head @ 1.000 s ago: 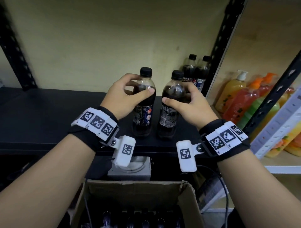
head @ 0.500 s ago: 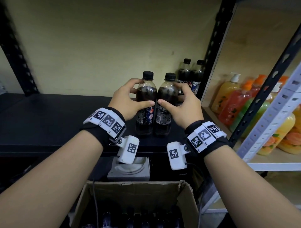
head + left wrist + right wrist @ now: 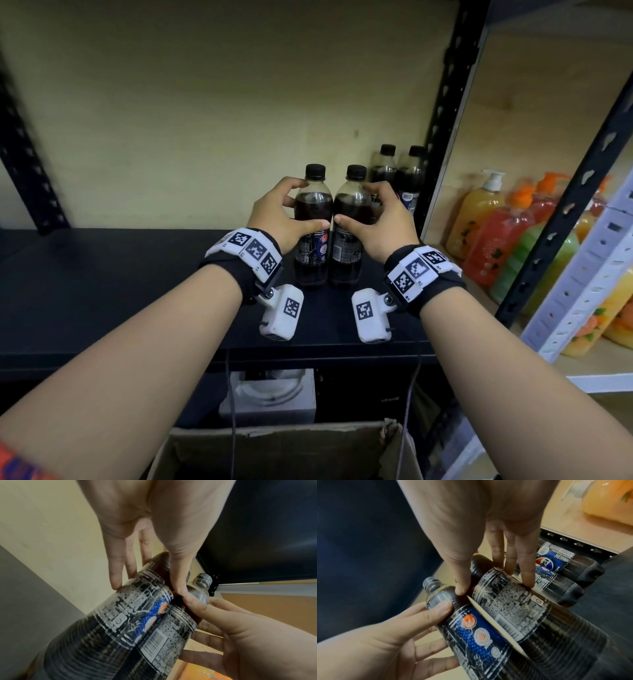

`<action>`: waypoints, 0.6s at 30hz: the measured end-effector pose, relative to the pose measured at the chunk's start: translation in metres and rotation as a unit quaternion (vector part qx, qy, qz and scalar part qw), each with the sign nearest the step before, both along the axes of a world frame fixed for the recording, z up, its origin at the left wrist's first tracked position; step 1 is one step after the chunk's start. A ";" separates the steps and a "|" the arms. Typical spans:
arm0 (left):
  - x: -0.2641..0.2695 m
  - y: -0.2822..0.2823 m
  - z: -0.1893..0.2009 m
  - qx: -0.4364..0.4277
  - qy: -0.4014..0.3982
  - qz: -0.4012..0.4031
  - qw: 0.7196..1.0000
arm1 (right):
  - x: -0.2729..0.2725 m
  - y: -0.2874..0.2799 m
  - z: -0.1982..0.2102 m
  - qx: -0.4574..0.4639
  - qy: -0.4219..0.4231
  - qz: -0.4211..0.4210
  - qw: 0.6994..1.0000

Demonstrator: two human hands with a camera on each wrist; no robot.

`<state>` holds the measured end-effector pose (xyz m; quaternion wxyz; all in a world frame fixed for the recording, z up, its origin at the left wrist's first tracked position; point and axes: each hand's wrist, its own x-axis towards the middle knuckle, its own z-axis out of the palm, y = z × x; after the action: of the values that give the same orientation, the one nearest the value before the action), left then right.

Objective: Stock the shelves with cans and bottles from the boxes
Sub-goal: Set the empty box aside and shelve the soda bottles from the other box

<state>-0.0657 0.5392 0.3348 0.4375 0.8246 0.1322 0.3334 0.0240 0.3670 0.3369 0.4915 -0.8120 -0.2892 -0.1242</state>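
Two cola bottles stand upright, side by side and almost touching, on the black shelf [image 3: 102, 281]. The left hand [image 3: 277, 214] curls round the left bottle [image 3: 313, 219], whose blue dotted label carries orange and white round badges. The right hand [image 3: 380, 219] curls round the right bottle [image 3: 349, 222], showing fine print and a barcode. Further right at the back stand two Pepsi bottles [image 3: 399, 178]. Pump bottles of orange liquid [image 3: 476, 212] fill the neighbouring shelf; a cardboard box [image 3: 284, 455] sits below, near.
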 end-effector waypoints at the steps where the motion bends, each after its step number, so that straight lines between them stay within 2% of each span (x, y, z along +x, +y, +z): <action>1: 0.007 0.002 0.000 -0.005 0.000 0.000 1.000 | 0.007 0.002 0.000 0.000 0.002 -0.002 1.000; 11: 0.067 0.018 0.000 -0.014 -0.009 0.008 1.000 | 0.071 0.029 0.000 0.021 0.033 -0.010 0.999; 18: 0.105 0.030 0.002 -0.016 -0.016 0.003 1.000 | 0.105 0.043 0.004 0.019 0.005 -0.036 0.999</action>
<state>0.0390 0.5694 0.3369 0.4519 0.8116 0.1327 0.3458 0.1291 0.4102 0.3404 0.5031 -0.8133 -0.2547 -0.1432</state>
